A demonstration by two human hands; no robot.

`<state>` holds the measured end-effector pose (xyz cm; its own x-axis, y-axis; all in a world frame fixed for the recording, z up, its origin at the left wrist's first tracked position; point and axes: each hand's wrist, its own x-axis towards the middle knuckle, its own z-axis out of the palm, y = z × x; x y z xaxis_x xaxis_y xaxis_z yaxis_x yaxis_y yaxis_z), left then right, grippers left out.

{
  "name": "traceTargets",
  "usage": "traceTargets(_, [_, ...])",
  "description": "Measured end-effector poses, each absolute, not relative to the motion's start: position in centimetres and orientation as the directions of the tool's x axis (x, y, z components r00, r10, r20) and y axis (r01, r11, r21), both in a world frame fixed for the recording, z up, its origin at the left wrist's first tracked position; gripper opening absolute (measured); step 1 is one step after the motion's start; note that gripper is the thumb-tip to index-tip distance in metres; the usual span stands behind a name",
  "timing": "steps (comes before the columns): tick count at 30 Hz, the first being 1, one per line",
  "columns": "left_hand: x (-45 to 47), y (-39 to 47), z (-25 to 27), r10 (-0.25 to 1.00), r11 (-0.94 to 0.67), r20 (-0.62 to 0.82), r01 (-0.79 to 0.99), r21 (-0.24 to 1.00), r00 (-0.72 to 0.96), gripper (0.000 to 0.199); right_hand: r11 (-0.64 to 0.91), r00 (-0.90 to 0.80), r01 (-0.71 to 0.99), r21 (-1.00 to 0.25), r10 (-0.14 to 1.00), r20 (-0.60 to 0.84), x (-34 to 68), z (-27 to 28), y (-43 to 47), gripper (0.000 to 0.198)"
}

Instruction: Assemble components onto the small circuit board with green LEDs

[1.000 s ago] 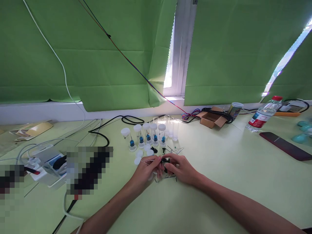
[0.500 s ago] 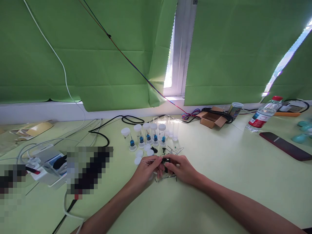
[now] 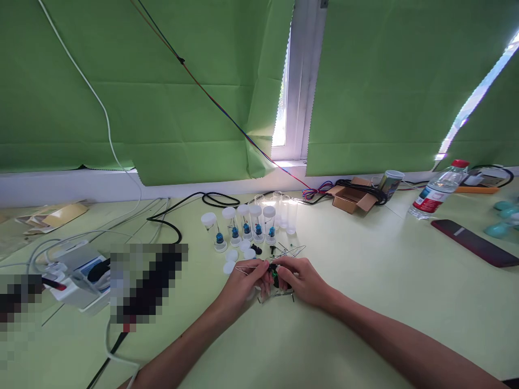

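My left hand (image 3: 245, 282) and my right hand (image 3: 305, 280) meet low in the middle of the head view. Between their closed fingertips is a small black part with a green piece (image 3: 275, 276), mostly covered by the fingers. A thin bent metal wire (image 3: 242, 268) sticks out leftward from my left hand. Beneath the hands, a bent metal rod (image 3: 279, 295) lies on the table. Just beyond them are white caps (image 3: 229, 267), small black pieces (image 3: 256, 249) and a loose pile of thin metal pins (image 3: 295, 250).
Several clear tubes with white lids and blue parts inside (image 3: 234, 228) stand behind the hands, with clear tubes (image 3: 291, 216) beside them. A small cardboard box (image 3: 352, 201), a water bottle (image 3: 438, 192) and a dark case (image 3: 474, 242) are right. A power strip (image 3: 83, 275) and cables lie left.
The black part has turned slightly between my fingers, and its green piece now shows. Both hands stay in nearly the same place.
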<state>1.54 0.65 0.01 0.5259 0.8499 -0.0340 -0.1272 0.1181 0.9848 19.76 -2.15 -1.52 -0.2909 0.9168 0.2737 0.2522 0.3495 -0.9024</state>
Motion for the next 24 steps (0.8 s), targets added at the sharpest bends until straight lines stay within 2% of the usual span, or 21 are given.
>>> traceTargets(7, [1.46, 0.67, 0.12, 0.85, 0.109, -0.027, -0.125, 0.986, 0.526, 0.039, 0.364, -0.298, 0.292, -0.884, 0.913, 0.277, 19.62, -1.21, -2.26, 0.017])
traceTargets(13, [1.48, 0.73, 0.11, 0.847, 0.103, -0.03, -0.11, 0.989, 0.531, 0.039, 0.408, -0.312, 0.293, -0.864, 0.896, 0.317, 19.71, -1.68, -1.9, 0.042])
traceTargets(17, [1.56, 0.66, 0.17, 0.858, 0.108, -0.034, -0.115, 0.987, 0.512, 0.04, 0.427, -0.317, 0.308, -0.85, 0.888, 0.332, 19.78, -1.79, -1.78, 0.049])
traceTargets(21, [1.52, 0.69, 0.05, 0.85, 0.116, -0.03, -0.132, 0.985, 0.525, 0.04, 0.411, -0.316, 0.304, -0.859, 0.895, 0.316, 19.81, -1.55, -1.94, 0.047])
traceTargets(24, [1.47, 0.73, -0.03, 0.846, 0.113, -0.026, -0.132, 0.985, 0.533, 0.039, 0.381, -0.321, 0.28, -0.881, 0.902, 0.287, 19.77, -1.35, -2.12, 0.035])
